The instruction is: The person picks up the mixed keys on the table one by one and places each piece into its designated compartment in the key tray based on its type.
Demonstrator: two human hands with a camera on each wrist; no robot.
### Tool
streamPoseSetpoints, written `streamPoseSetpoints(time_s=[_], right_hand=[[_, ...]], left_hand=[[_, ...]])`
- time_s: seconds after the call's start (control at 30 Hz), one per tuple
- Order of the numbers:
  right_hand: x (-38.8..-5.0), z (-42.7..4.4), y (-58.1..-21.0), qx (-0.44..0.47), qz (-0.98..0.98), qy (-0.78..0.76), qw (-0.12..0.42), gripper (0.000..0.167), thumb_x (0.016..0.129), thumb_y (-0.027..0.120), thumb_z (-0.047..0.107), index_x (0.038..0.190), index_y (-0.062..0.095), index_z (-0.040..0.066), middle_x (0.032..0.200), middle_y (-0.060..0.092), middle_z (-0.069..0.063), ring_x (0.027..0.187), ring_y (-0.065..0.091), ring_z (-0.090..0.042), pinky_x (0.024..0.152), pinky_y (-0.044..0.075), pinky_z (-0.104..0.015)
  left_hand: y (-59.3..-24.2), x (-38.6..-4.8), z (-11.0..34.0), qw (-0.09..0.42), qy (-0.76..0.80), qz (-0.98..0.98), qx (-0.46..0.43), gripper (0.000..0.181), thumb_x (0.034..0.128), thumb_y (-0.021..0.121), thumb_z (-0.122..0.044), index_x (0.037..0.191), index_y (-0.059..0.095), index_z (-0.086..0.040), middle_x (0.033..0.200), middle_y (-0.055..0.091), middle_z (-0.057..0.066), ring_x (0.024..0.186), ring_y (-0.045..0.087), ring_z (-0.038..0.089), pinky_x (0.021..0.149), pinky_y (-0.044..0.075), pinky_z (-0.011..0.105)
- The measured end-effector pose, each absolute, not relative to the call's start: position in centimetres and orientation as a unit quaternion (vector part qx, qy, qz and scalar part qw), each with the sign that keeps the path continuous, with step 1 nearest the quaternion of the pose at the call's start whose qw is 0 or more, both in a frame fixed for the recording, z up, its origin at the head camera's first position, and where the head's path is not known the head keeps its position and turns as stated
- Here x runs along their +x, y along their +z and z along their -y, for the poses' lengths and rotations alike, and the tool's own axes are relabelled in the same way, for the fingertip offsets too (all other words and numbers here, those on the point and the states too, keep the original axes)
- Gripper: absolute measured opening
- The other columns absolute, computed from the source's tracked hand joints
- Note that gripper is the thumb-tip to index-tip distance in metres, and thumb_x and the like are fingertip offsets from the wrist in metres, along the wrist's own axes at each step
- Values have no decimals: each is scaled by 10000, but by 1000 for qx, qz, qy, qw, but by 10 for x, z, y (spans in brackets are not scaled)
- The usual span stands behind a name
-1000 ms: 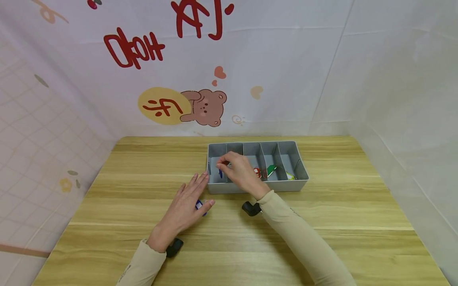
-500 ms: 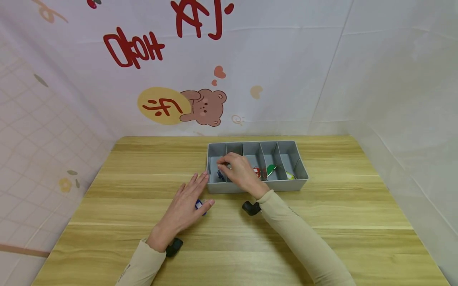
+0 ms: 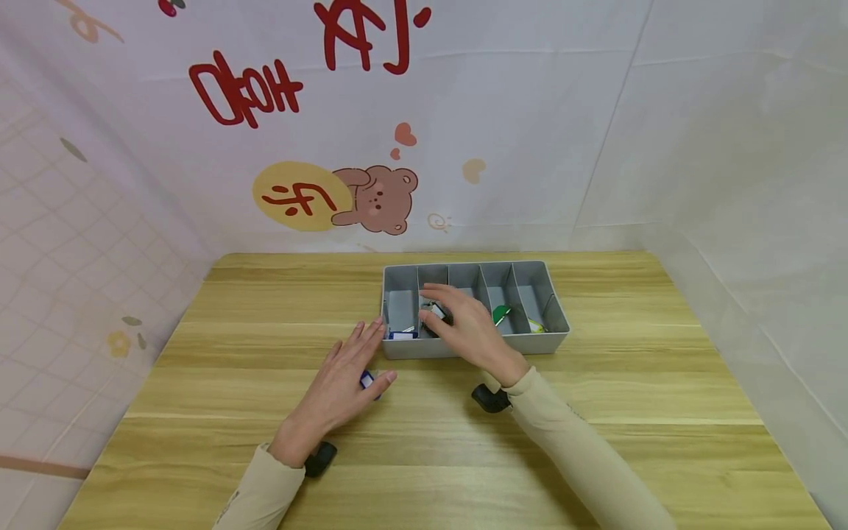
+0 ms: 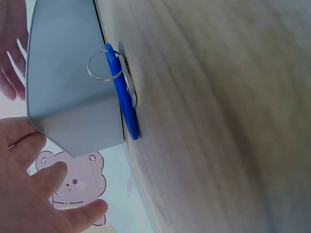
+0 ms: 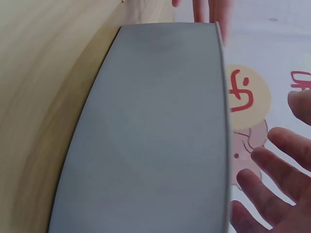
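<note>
My left hand lies with its fingers extended, fingertips touching the left front corner of a grey divided box. Beside that hand, a blue key tag with a metal ring and key rests on the wooden surface, against the box in the left wrist view. My right hand hovers above the second and third compartments, fingers spread and holding nothing. Another blue key tag lies in the leftmost compartment. A black key tag shows in the second compartment, partly behind my right hand, which hides much of the third.
A green key tag sits in the fourth compartment and a yellow key tag in the fifth. The wooden table extends around the box, with a printed white curtain behind it.
The blue key tag under my right fingers dropped into the leftmost compartment. My right hand then moved right and its pinched fingers spread. My left hand stayed in place.
</note>
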State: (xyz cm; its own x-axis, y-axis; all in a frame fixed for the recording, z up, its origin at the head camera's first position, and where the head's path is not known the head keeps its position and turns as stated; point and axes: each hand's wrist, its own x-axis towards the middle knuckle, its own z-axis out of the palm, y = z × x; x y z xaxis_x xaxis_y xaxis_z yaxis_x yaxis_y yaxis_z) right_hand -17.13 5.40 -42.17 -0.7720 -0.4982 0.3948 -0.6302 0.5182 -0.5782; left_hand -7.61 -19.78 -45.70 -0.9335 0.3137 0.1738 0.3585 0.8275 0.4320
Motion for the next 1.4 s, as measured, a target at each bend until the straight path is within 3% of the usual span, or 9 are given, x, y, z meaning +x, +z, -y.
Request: streamPoseSetpoints(time_s=[0.2, 0.3, 0.47, 0.9, 1.17, 1.4], right_hand=[[-160, -79, -415, 317, 865, 377, 93, 449, 1047, 615, 377, 1399, 651, 100, 1534, 540, -37, 1327, 555, -256, 904, 568, -436], [-155, -91, -413, 317, 867, 370, 99, 459, 1045, 617, 367, 1405, 643, 83, 1547, 526, -32, 1355, 538, -259, 974, 536, -464], [-149, -113, -413, 322, 875, 343, 118, 468, 1035, 632, 323, 1414, 625, 47, 1551, 520, -80, 1438, 456, -327, 1135, 374, -561], [-146, -166, -421, 297, 901, 287, 136, 591, 1021, 643, 351, 1496, 534, 17, 1608, 432, -152, 1501, 346, -402, 1150, 309, -650], [-150, -197, -429, 269, 931, 224, 106, 699, 1045, 582, 440, 1562, 424, -3, 1661, 317, -179, 1517, 281, -450, 1166, 280, -637], [-155, -213, -437, 232, 947, 213, 67, 762, 1056, 542, 478, 1593, 340, -24, 1689, 231, -195, 1526, 233, -474, 1160, 252, -678]], left_hand=[[-457, -76, 198, 48, -236, 955, -173, 792, 1022, 563, -558, 1638, 317, -125, 1713, 218, -32, 1569, 210, 298, 1166, 253, 688], [-457, -76, 198, 50, -236, 955, -173, 792, 1020, 566, -557, 1633, 329, -115, 1712, 224, -25, 1566, 218, 307, 1164, 254, 691], [-457, -75, 199, 50, -233, 955, -175, 794, 1021, 567, -554, 1636, 321, -116, 1712, 218, -24, 1567, 215, 309, 1166, 249, 690], [-457, -74, 199, 45, -232, 956, -175, 789, 1022, 577, -536, 1636, 317, -113, 1713, 220, -7, 1567, 212, 316, 1170, 245, 686], [-456, -75, 199, 48, -229, 955, -183, 802, 1018, 583, -537, 1638, 310, -107, 1716, 214, 0, 1566, 214, 329, 1170, 243, 688], [-454, -75, 202, 43, -232, 954, -184, 838, 1012, 610, -517, 1648, 267, -92, 1712, 226, 76, 1572, 189, 324, 1184, 215, 680]])
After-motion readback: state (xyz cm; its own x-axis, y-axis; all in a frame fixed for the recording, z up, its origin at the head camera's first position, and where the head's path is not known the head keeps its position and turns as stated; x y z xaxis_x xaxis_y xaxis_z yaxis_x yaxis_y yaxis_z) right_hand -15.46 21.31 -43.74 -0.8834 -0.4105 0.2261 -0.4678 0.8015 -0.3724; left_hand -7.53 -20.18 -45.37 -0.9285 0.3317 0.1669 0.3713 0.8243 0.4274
